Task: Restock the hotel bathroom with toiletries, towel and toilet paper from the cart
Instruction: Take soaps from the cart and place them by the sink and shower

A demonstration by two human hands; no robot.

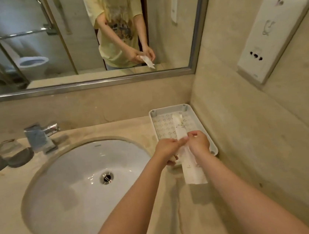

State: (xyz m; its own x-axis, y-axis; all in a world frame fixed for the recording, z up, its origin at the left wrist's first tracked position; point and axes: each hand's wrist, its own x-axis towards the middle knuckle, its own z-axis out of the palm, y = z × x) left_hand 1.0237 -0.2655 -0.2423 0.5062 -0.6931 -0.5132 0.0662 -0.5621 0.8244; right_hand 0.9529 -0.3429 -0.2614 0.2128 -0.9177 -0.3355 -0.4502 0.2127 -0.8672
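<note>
White packet (194,174) | long axis 12–6 | left grip (168,150) and right grip (199,144) both pinched it | tray (168,108) at 12, right grip nearer

Two glasses (16,152), one tray (154,119), perhaps two packets (192,172).

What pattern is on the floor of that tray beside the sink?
The tray has small repeating diamond-shaped motifs on white; head view.
</note>
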